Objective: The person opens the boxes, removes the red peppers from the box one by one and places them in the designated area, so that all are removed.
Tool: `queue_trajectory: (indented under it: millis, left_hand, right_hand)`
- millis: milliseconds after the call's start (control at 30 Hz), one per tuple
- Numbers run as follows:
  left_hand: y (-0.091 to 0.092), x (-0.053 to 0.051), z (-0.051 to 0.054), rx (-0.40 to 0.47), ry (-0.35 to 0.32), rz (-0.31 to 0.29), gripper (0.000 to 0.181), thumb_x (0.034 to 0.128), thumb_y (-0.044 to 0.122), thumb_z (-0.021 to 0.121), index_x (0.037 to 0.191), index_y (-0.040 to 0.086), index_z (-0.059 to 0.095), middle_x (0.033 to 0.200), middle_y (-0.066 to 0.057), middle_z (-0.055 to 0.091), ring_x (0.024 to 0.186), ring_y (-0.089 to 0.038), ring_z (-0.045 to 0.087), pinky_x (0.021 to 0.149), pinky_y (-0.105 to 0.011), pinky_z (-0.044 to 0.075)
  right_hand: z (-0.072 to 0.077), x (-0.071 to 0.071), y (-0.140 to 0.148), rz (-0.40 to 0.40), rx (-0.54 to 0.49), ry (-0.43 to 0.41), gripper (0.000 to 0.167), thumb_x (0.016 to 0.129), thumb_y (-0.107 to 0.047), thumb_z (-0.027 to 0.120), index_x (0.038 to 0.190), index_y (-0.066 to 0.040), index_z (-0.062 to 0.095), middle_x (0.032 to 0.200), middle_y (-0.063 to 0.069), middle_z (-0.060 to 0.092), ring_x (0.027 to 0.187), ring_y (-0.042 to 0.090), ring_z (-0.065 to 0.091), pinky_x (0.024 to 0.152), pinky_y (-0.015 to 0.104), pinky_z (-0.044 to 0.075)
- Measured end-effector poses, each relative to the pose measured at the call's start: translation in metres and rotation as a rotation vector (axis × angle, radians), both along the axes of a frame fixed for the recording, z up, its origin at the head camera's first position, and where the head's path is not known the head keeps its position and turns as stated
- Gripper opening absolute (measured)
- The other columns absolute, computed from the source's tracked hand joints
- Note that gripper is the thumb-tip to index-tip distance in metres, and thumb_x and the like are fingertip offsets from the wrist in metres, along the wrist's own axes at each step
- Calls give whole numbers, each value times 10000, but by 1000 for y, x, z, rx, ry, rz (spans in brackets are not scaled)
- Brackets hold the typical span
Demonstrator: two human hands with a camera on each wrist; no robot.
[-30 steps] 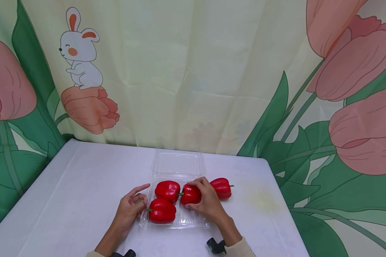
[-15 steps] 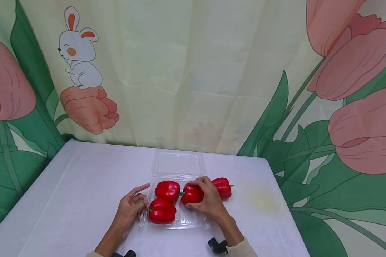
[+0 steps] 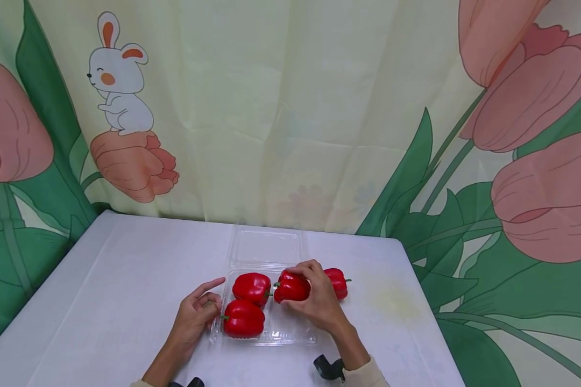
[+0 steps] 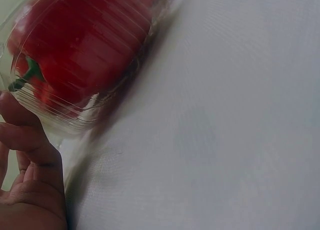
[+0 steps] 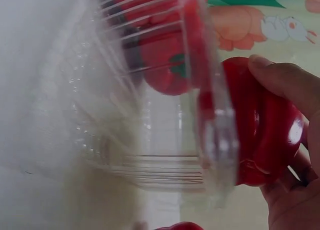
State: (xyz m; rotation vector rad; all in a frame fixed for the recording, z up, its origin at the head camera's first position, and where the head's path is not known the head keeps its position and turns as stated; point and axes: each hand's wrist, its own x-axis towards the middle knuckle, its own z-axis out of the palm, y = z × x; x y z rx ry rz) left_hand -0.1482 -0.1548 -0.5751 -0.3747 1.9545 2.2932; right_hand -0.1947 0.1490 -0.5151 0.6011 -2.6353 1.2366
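In the head view, my right hand grips a red bell pepper between thumb and fingers, over the right half of a clear plastic clamshell box. The right wrist view shows this bell pepper held just beyond the box's rim. Two more red bell peppers, one behind and one in front, lie in the box's left half. My left hand rests by the box's left edge, index finger extended and the others loosely bent. Its fingertips are close to the box's ribbed corner; firm contact cannot be told.
Another red bell pepper lies on the white tablecloth right of the box, partly hidden by my right hand. The box's clear lid lies folded back toward the printed curtain behind the table.
My right hand has lifted the bell pepper and shifted it slightly right and back, apart from the rear bell pepper in the box. My left hand has stayed in place.
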Motion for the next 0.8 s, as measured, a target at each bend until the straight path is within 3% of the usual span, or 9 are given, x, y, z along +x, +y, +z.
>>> queue_trajectory:
  millis: [467,800]
  left_hand:
    - [-1,0,0,-4,5,-4,650,879,-6,728,1484,192,594,944,-62,693,655,-136,552,561,-209,501]
    - [-1,0,0,-9,19,-14,644,888,6,723,1489,190,584,948,-57,689,659,-138,556,559,-217,505]
  right_hand:
    - [30,-1,14,-37,-55,51,771,658,-154,1005,1350,-241,678,1355,-5,613,1296,259,598,890,446,651]
    - [38,0,37,-71,-57,72,787,656,-158,1008,1367,-209,675,1368,33,609,1306,287,586,891,475,650]
